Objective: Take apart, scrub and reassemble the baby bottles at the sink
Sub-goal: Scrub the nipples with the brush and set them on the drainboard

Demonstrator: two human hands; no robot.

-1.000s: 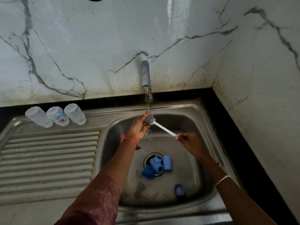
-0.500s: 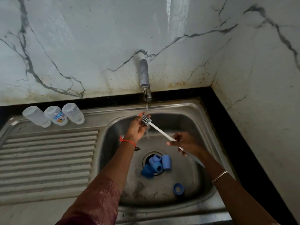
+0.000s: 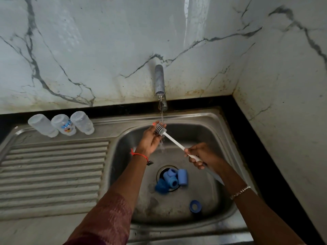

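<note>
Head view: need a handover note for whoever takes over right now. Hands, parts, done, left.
Hands: left hand cups the head of the brush under the running tap; right hand grips its white handle.
Parts: three clear bottles in a row at the back edge of the drainboard; blue caps and rings piled at the drain of the sink, one blue ring apart near the front.
Done: bottles taken apart.
Left: reassembly. Cannot tell which parts are scrubbed.
</note>
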